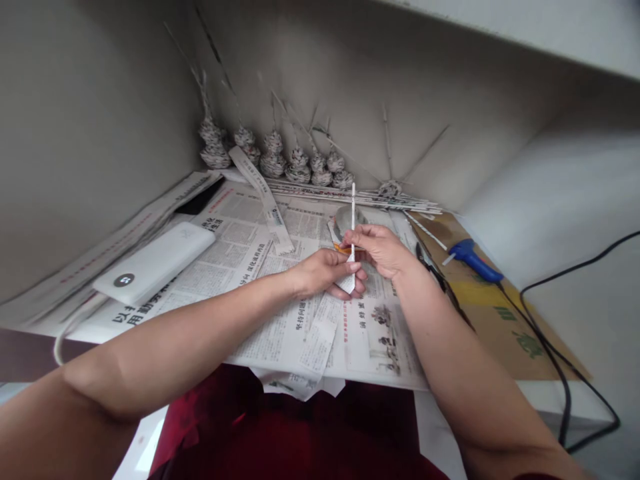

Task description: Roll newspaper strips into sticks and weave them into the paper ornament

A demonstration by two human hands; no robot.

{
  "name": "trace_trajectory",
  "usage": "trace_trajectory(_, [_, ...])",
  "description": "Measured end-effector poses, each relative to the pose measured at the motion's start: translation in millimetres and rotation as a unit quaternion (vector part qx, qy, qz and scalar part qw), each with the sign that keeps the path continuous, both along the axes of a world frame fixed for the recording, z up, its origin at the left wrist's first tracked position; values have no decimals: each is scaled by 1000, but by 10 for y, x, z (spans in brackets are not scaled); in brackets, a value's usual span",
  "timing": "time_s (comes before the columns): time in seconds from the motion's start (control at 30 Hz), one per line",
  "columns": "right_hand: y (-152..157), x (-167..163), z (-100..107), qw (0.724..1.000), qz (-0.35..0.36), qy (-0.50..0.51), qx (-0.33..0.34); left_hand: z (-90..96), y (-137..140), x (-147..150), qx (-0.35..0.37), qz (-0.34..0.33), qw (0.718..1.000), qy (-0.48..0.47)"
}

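Observation:
Between my hands a thin rolled newspaper tube (pixel 353 210) stands nearly upright, its lower end widening into a loose, flat paper tail. My right hand (pixel 377 248) pinches the tube partway up. Lower down, my left hand (pixel 327 272) grips the unrolled paper part between thumb and fingers. Just behind them on the newspaper-covered table lies a round, greyish dish or roll (pixel 350 219), partly hidden by my right hand. Something orange shows beside my right fingertips. A loose newspaper strip (pixel 320 343) lies below my hands, reaching toward the table's front edge.
Several woven paper gourds (pixel 273 157) line the back wall, with finished paper tubes (pixel 370 198) before them. A white power bank (pixel 155 260) lies left. On cardboard (pixel 505 320) at right rests a blue glue gun (pixel 470 260) with a black cable (pixel 543 340). A shelf overhangs above.

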State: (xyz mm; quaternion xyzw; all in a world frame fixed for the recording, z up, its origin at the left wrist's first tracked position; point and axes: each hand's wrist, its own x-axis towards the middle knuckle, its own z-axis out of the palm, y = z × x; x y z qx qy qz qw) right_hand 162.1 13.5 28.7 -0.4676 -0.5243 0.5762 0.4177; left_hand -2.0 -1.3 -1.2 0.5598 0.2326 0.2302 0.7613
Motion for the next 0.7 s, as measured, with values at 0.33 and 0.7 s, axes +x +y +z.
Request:
trace_trajectory(0.33, [-55, -59, 119, 995, -95, -1, -10, 34, -22, -15, 13, -3, 1000, 13])
trace_trajectory(0.7, [-132, -80, -50, 995, -91, 22, 21, 16, -11, -15, 8, -13, 1000, 12])
